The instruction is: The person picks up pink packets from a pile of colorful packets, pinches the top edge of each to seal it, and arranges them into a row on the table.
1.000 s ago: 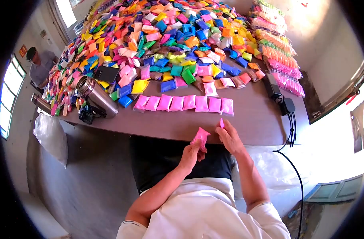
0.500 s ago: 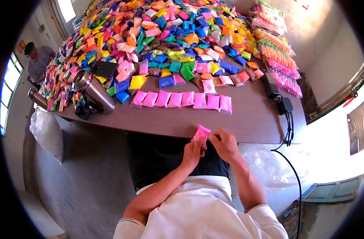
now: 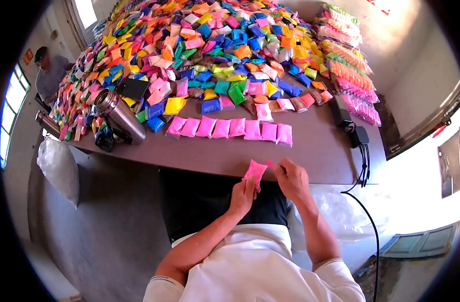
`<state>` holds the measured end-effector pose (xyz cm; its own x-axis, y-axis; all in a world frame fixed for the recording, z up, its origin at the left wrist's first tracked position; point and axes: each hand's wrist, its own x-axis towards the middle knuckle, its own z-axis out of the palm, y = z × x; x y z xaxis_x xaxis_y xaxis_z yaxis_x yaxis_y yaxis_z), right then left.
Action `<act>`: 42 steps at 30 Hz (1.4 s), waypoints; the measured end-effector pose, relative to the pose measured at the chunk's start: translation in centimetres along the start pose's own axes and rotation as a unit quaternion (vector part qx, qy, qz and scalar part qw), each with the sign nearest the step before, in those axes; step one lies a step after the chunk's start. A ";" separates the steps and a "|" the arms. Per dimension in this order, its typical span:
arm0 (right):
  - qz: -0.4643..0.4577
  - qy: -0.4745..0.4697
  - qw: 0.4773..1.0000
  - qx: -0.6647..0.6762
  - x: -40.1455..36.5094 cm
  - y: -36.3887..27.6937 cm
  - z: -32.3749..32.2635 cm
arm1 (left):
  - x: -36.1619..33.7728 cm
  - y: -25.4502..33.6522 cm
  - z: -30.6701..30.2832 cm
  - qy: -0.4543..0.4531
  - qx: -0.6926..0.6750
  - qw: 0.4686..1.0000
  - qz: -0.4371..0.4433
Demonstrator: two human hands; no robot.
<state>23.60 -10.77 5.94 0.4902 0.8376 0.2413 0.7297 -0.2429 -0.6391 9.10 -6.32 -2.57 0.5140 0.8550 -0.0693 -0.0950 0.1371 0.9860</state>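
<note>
Bench (image 3: 310, 161): brown top, spread out ahead of the fingers (image 3: 248, 186), its near edge just beside them.
Heap of packets (image 3: 230, 45): many colours, piled over the far part of the bench, well beyond the fingers.
Bagged stack (image 3: 348, 65): clear bags layered in green, orange and pink, far ahead and to the right of the fingers.
Pink row (image 3: 221, 128): eight pink packets lying side by side on the bench, between the fingers and the heap.
Steel flask (image 3: 123, 121): open-topped, beside the heap, well to the left of the fingers.
Right hand (image 3: 294, 180): thumb and forefinger pinched together on a pink scrap, just to the right of the left fingers.
Left hand (image 3: 241, 199): fingers closed on the lower end of a pink packet, thumb over its face.
Pink packet (image 3: 255, 170): sticking out beyond the left fingers, over the bench's near edge, slightly tilted.
Pink scrap (image 3: 270, 163): poking out from the right fingertips, near the packet's upper corner; too small here to tell whether the two touch.
</note>
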 end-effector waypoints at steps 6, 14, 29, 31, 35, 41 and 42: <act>-0.083 -0.043 0.991 -0.091 0.8 -0.3 1.5 | 0.1 0.0 0.1 -0.006 0.002 1.000 -0.012; -0.106 -0.073 0.981 -0.148 3.0 0.5 1.8 | 0.2 0.6 0.3 -0.002 0.029 1.000 -0.007; -0.167 -0.110 0.965 -0.171 4.3 -1.2 2.9 | 0.5 0.6 0.2 -0.022 0.009 1.000 -0.001; -0.174 -0.138 0.961 -0.167 5.1 -1.1 3.1 | 0.5 0.6 0.2 -0.023 0.009 1.000 -0.001; -0.166 -0.156 0.959 -0.166 5.6 -2.0 2.7 | 0.6 0.9 0.0 -0.014 -0.005 1.000 -0.009; -0.101 -0.099 0.980 -0.138 4.5 -0.9 2.4 | 0.6 -0.8 0.0 0.000 -0.026 0.999 -0.032; -0.075 -0.069 0.991 -0.082 4.2 -0.3 2.0 | 0.6 -0.8 -0.1 -0.001 -0.033 0.999 -0.026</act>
<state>24.45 -6.18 5.70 0.3095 0.9261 0.2157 0.8622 -0.1777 -0.4743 9.41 -5.93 -3.43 0.5209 0.8451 -0.1200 -0.1239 0.2140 0.9689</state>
